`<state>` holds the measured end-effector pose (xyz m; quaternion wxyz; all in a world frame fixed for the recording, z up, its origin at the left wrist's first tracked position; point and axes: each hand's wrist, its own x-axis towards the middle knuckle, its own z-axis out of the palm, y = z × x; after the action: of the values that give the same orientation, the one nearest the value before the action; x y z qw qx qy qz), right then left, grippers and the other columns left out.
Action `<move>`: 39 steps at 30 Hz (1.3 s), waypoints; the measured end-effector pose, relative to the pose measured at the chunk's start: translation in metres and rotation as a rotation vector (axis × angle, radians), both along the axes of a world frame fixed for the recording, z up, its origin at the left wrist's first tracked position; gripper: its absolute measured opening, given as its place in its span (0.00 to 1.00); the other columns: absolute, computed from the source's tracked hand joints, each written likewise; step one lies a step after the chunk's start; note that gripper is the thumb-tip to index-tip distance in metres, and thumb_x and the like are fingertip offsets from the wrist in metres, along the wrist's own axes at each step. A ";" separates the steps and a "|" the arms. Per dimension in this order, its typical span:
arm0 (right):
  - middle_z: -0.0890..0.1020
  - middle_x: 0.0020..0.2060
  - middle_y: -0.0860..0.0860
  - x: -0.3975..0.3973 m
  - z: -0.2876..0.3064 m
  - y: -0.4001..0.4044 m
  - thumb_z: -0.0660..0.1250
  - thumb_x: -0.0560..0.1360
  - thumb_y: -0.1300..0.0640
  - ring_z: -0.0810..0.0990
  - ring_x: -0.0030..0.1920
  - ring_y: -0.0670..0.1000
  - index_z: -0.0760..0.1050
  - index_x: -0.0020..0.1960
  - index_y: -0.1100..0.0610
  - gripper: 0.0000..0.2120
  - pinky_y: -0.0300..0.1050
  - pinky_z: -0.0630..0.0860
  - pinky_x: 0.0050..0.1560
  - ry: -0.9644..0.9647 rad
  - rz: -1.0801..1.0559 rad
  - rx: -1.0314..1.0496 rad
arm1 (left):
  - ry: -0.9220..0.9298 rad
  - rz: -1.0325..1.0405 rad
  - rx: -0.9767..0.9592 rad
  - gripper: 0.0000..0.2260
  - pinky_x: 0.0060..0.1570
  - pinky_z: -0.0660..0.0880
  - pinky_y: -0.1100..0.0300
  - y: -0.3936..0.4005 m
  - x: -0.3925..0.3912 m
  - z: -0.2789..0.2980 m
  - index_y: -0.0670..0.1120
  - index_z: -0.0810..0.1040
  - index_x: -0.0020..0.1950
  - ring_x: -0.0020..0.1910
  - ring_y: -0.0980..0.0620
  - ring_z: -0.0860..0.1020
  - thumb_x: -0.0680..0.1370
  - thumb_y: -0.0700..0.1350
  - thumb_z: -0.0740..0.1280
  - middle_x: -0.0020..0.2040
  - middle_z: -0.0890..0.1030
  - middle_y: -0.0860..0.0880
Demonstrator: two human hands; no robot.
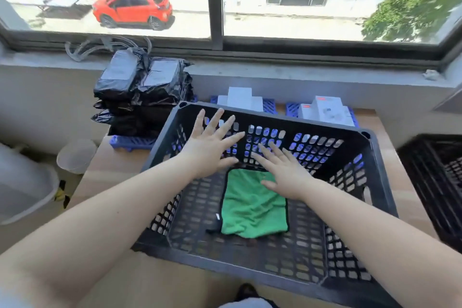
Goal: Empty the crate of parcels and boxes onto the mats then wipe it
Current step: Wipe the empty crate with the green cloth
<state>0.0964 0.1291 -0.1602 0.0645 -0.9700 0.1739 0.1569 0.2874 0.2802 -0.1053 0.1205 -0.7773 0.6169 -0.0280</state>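
Observation:
A black perforated crate (375,155) stands on the wooden table, holding only a green cloth (252,210) spread on its floor. My left hand (212,147) hovers over the crate's far left part with fingers spread straight, holding nothing. My right hand (285,172) reaches in with flat fingers above the cloth's far edge; contact with the cloth is unclear. Black plastic parcels (142,92) are stacked on a blue mat (130,142) at the far left. White boxes (240,99) and more white boxes (325,110) sit on blue mats behind the crate.
A window and grey sill (300,70) run along the back. A second black crate (435,177) stands to the right of the table. A white tub (22,190) and a small bin (76,155) sit on the floor at the left.

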 end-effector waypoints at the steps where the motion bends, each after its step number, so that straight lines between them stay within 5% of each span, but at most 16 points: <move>1: 0.35 0.78 0.45 0.004 -0.010 0.003 0.58 0.81 0.40 0.33 0.78 0.52 0.36 0.80 0.43 0.38 0.55 0.38 0.78 0.037 0.009 0.012 | -0.001 -0.039 -0.044 0.32 0.71 0.27 0.39 0.001 0.008 0.002 0.60 0.45 0.80 0.77 0.43 0.31 0.79 0.70 0.46 0.81 0.41 0.49; 5: 0.32 0.78 0.48 0.020 -0.054 0.024 0.60 0.78 0.36 0.31 0.77 0.57 0.33 0.79 0.43 0.43 0.58 0.37 0.77 0.160 -0.002 0.051 | 0.051 -0.105 -0.064 0.32 0.73 0.28 0.47 0.017 0.048 0.012 0.58 0.53 0.80 0.77 0.48 0.33 0.78 0.69 0.45 0.81 0.47 0.49; 10: 0.26 0.74 0.48 0.049 -0.100 0.051 0.68 0.75 0.40 0.28 0.75 0.62 0.26 0.76 0.43 0.53 0.66 0.36 0.74 0.360 -0.040 0.108 | 0.094 -0.154 -0.045 0.31 0.76 0.36 0.45 0.041 0.086 0.005 0.56 0.64 0.78 0.80 0.45 0.46 0.78 0.67 0.46 0.80 0.58 0.48; 18: 0.28 0.76 0.48 0.081 -0.136 0.072 0.48 0.81 0.35 0.27 0.75 0.61 0.27 0.77 0.42 0.36 0.70 0.35 0.73 0.383 -0.094 0.205 | 0.159 -0.029 -0.023 0.29 0.75 0.31 0.48 0.041 0.083 -0.005 0.61 0.51 0.80 0.79 0.49 0.35 0.80 0.66 0.48 0.81 0.44 0.51; 25: 0.22 0.71 0.47 0.061 -0.145 0.043 0.59 0.69 0.25 0.25 0.74 0.64 0.22 0.72 0.37 0.52 0.77 0.31 0.65 0.401 -0.193 0.227 | 0.157 -0.001 0.016 0.31 0.76 0.32 0.46 0.035 0.076 -0.003 0.61 0.55 0.79 0.79 0.50 0.36 0.77 0.68 0.45 0.81 0.43 0.52; 29: 0.20 0.70 0.46 0.039 -0.165 0.028 0.47 0.67 0.19 0.22 0.72 0.63 0.20 0.69 0.33 0.46 0.79 0.31 0.64 0.317 -0.208 0.225 | 0.274 0.011 -0.026 0.30 0.76 0.33 0.49 0.036 0.075 0.001 0.60 0.61 0.78 0.80 0.53 0.41 0.77 0.66 0.49 0.81 0.49 0.54; 33: 0.29 0.75 0.41 0.035 -0.181 0.034 0.31 0.74 0.30 0.28 0.76 0.60 0.24 0.70 0.33 0.28 0.75 0.31 0.68 0.166 -0.235 0.183 | 0.239 -0.001 -0.025 0.29 0.77 0.34 0.49 0.037 0.075 -0.001 0.60 0.63 0.78 0.80 0.52 0.43 0.77 0.66 0.52 0.81 0.53 0.53; 37: 0.53 0.79 0.40 0.038 -0.187 0.040 0.31 0.76 0.39 0.39 0.77 0.52 0.45 0.78 0.40 0.30 0.72 0.35 0.70 0.071 -0.236 0.162 | 0.183 0.022 0.009 0.31 0.77 0.35 0.49 0.035 0.074 -0.002 0.60 0.60 0.78 0.80 0.52 0.43 0.76 0.67 0.50 0.81 0.53 0.51; 39: 0.47 0.77 0.37 0.054 -0.184 0.048 0.28 0.74 0.37 0.37 0.78 0.52 0.45 0.79 0.40 0.34 0.72 0.28 0.69 0.041 -0.229 0.207 | 0.180 0.028 0.020 0.31 0.77 0.34 0.49 0.034 0.073 -0.001 0.60 0.59 0.79 0.80 0.52 0.43 0.76 0.67 0.50 0.81 0.53 0.51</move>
<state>0.1502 0.1767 -0.3441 0.1779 -0.9286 0.2677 0.1855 0.3604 0.3142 -0.1068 0.0725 -0.7839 0.6146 0.0498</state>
